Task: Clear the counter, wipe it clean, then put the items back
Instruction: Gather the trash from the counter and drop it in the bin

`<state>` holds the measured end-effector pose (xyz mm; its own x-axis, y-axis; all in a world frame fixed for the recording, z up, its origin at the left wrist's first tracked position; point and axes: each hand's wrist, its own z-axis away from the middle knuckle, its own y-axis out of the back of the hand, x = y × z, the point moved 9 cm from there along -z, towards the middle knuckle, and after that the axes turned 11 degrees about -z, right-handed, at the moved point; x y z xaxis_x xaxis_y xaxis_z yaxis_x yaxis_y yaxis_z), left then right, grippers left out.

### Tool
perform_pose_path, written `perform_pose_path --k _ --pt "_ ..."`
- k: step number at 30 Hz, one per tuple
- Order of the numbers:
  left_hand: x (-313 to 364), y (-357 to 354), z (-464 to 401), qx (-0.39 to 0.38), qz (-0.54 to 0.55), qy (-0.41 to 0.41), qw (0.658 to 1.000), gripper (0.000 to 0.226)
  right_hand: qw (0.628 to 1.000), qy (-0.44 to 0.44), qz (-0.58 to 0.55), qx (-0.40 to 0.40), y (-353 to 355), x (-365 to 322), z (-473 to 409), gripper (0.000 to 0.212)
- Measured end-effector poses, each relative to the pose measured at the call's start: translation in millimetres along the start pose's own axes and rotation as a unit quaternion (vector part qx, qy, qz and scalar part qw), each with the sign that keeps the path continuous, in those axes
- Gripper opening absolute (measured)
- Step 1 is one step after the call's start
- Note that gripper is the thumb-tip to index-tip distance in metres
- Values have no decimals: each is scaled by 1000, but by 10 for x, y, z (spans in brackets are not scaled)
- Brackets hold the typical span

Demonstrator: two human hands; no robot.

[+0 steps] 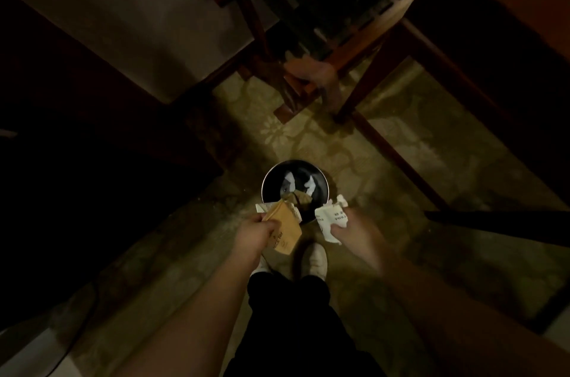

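Observation:
I look straight down at a round metal waste bin (265,183) standing on the patterned floor. White and brown paper scraps lie inside it. My left hand (253,233) grips a brown paper bag (285,230) with printed text, held over the bin's near rim. My right hand (350,230) grips a crumpled white printed paper (331,217) just right of the bin's rim. Both arms reach down toward the bin.
A wooden chair (324,37) with a slatted seat stands beyond the bin. A dark table edge (493,21) runs along the right. Dark furniture (77,129) fills the left. My feet (314,259) stand just behind the bin. A cable (80,324) lies at lower left.

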<state>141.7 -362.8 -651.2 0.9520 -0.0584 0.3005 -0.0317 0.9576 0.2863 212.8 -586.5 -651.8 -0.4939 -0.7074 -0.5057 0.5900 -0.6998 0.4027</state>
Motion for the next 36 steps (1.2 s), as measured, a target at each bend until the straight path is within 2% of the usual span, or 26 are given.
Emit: perform_pose_path --k 8,17,27,33,36 --pt "-269 -263 -1149 -1 -37 13 999 14 999 10 49 -19 -546 424 -966 50" --pt "-496 -573 -1982 -3 -102 2 995 24 977 116 179 1 -957 421 -1660 32" --pt "-285 -668 -2441 -3 -64 -14 998 31 958 124 260 20 -1065 354 -2185 36" --pt "-204 -638 -2417 -26 -88 -34 995 39 932 105 347 2 -1018 405 -2189 73" --pt "-212 -514 -2320 -3 -126 -44 991 45 930 115 349 3 -933 378 -2054 61"
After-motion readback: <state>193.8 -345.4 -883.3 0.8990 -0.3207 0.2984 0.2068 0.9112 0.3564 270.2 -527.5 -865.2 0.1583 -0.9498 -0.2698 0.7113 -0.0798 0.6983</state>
